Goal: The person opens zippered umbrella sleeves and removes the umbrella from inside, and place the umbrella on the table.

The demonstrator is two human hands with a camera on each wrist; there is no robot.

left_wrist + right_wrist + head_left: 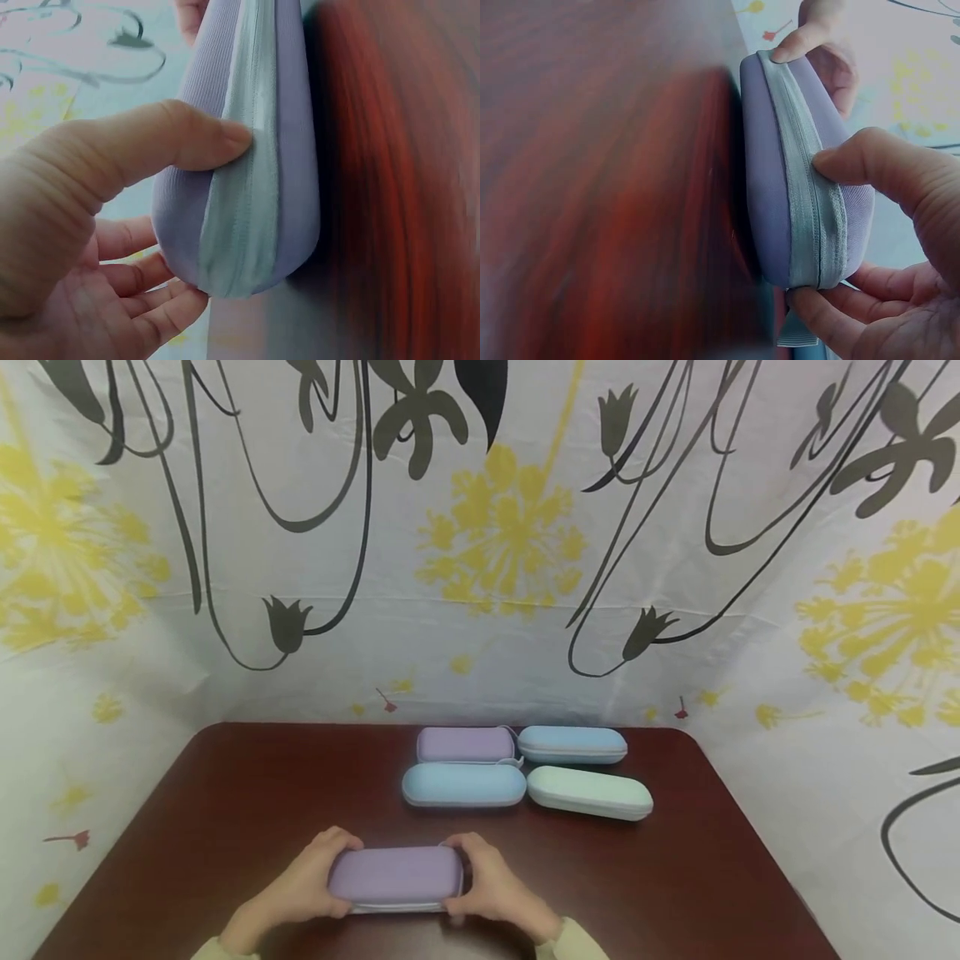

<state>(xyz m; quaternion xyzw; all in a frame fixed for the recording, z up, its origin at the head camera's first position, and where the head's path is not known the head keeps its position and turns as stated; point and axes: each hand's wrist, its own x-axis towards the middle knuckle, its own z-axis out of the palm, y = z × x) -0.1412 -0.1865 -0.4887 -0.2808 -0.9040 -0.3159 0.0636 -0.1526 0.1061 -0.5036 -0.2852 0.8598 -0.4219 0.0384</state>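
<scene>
Flowery cloth (517, 660) hangs behind a dark red table (262, 793). Between the left hand (302, 883) and the right hand (492, 881) is a purple case (397, 875). Both hands pinch it, one at each end, touching its pale zip (244, 225). Behind the purple case are a near blue case (465, 785) and a far purple case (465, 745), and behind it to the right, a green case (588, 792) and a far blue case (572, 742)
</scene>
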